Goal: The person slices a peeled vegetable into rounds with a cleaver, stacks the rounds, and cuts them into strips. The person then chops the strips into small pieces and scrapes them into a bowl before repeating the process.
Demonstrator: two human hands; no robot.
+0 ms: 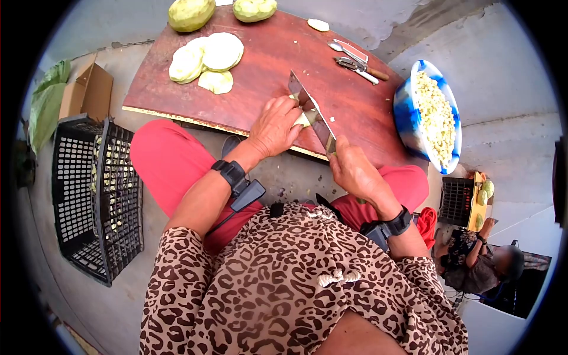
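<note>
Hands [275,125] [355,171] with vegetable [303,120], knife [312,112] tip away-left

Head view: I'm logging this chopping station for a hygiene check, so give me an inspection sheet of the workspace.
Surface: reddish board, small scraps near the blade.
Job's things: cleaver over a pale piece; peeled halves; whole green fruits; bowl of diced bits.
Clutter: peeler and tools on the board's far right.
Hands: left hand holds the pale piece; right hand grips the cleaver.
Cables: a lead from the left wristband.
Surroundings: black crate, cardboard box, another person at right.
</note>
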